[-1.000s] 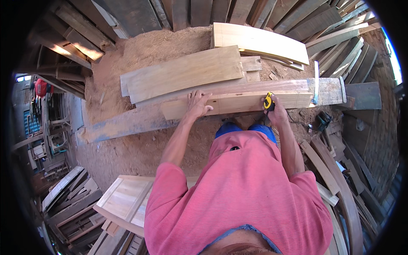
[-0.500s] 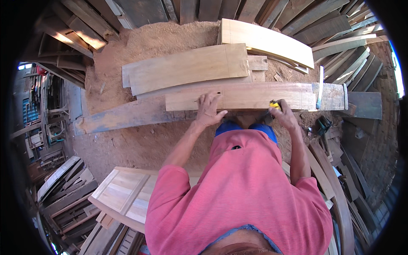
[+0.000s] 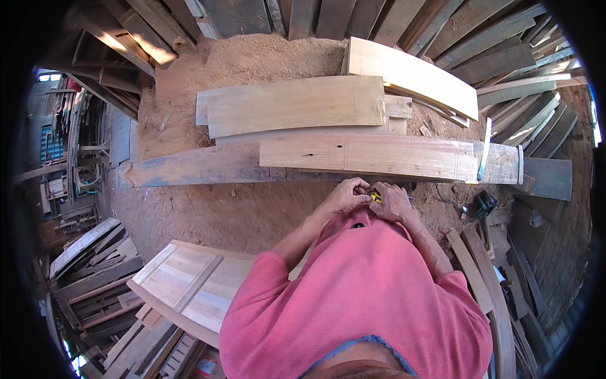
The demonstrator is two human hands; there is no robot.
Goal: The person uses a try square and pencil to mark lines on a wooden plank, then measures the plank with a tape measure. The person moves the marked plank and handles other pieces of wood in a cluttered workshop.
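Close to my body, just below the bench plank, both my hands meet around a small yellow-and-black tape measure (image 3: 376,197). My right hand (image 3: 394,203) is closed over it and hides most of it. My left hand (image 3: 348,195) has its fingers bent and pinched together at the left side of the tape measure. Right in front of them lies a pale board (image 3: 379,156) with dark knots near its left end. It rests on a long, worn bench plank (image 3: 202,165) with bluish stains.
Beyond the bench, two pale boards (image 3: 284,104) (image 3: 416,72) lie over sawdust (image 3: 265,57). A thin light stick (image 3: 485,148) crosses the bench's right end. At lower left is a panelled wooden piece (image 3: 183,278). A dark power tool (image 3: 485,202) sits at right, beside stacked planks (image 3: 499,278).
My left hand has left the board and come back toward my body. My right hand has moved left with the tape measure, and the hands now meet. The view has shifted slightly.
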